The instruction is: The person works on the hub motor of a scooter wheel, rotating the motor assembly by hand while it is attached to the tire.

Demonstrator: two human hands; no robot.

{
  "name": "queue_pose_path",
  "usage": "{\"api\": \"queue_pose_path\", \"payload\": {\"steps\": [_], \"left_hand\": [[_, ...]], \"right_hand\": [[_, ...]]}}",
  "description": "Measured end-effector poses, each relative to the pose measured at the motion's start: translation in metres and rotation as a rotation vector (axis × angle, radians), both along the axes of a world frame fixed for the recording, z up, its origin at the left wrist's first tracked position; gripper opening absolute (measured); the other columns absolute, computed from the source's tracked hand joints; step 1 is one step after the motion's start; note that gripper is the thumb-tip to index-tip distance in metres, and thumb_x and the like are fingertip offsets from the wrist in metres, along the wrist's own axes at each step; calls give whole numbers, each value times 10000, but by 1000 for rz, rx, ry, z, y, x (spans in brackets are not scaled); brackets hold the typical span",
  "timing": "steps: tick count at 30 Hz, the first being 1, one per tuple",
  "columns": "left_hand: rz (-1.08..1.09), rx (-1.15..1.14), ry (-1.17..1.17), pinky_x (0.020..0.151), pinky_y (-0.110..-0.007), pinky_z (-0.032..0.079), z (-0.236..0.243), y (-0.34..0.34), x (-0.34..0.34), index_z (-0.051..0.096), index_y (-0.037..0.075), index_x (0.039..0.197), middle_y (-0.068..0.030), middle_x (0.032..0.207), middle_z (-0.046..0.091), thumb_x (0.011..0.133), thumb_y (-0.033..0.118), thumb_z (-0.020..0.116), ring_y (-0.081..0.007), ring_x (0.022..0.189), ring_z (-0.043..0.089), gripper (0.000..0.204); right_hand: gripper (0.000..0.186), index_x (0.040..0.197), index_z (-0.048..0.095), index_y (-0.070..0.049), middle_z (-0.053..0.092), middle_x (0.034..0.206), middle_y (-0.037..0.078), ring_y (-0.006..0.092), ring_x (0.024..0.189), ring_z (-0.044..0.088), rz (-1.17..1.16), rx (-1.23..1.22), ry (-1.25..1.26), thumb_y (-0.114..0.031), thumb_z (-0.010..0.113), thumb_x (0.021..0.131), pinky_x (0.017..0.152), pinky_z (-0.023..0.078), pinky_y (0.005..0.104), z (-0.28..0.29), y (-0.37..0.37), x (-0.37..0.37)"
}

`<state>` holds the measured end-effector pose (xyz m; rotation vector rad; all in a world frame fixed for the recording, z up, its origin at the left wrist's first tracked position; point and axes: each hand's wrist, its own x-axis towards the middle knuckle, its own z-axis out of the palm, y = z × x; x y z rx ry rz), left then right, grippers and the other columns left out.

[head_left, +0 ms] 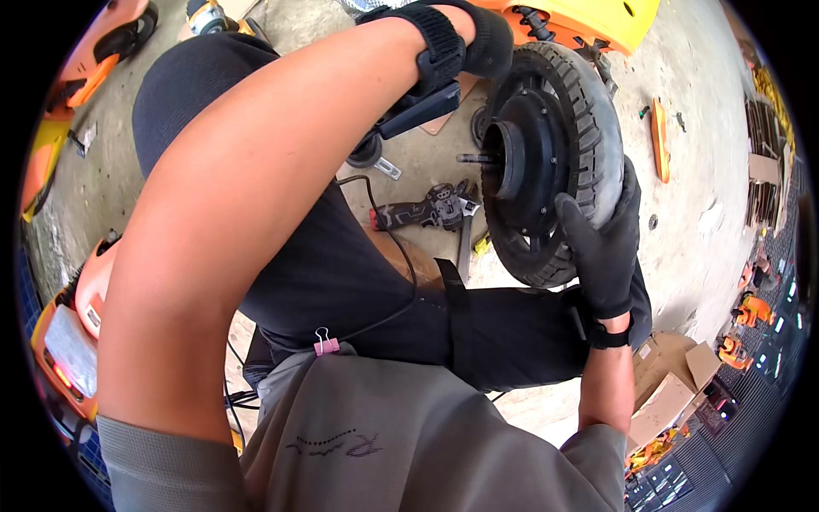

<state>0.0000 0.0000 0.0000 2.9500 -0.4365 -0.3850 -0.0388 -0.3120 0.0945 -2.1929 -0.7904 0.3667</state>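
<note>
A black wheel [531,162] with a knobby tyre and a round hub stands tilted in front of me, a short axle [478,159] poking out of its left side. My right hand [607,243], in a black glove, grips the tyre's lower right side with the thumb over its face. Reaching across the top, my left hand [490,41], also gloved, curls against the wheel's upper edge; its fingertips are hidden. A dark strap with a flat black device [418,111] sits at my left wrist.
A cordless power tool [426,209] and a wrench [466,239] lie below the wheel. Beyond it is a yellow-orange vehicle body [589,21] with a spring. An orange strip [659,141] lies right; a cardboard box [670,384] stands lower right. Orange vehicles line the left.
</note>
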Motion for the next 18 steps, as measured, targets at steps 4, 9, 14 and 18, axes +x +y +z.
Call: {"api": "queue_pose_path", "payload": {"steps": [4,9,14,18], "left_hand": [[-203,120,-208,680,-400,560,-44,23,10,796,92,895,-93,905,768,800,166,666,-265,831,739,177],[-73,213,-149,697,-446,560,5,-2,2,796,103,908,-107,891,764,812,233,644,-288,825,735,223],[-75,74,-134,777,-401,565,-24,15,8,772,98,1042,-126,1007,760,901,243,572,-274,884,734,284],[-49,-7,-118,792,-408,563,-28,-4,17,764,96,1058,-139,1026,753,911,254,564,-284,906,731,295]], "right_hand": [[836,1474,355,53,571,1326,241,297,1210,587,20,34,15,-182,816,818,1036,462,401,-6,11,-7],[774,1416,413,52,642,1268,197,231,1151,633,74,130,205,-244,830,835,984,508,351,-6,2,9],[728,1206,487,116,700,1054,274,296,982,710,130,-322,54,-394,830,816,844,560,387,12,9,41],[727,1196,474,127,690,1037,297,318,997,708,124,-354,-24,-389,816,813,830,565,391,17,8,35]]}}
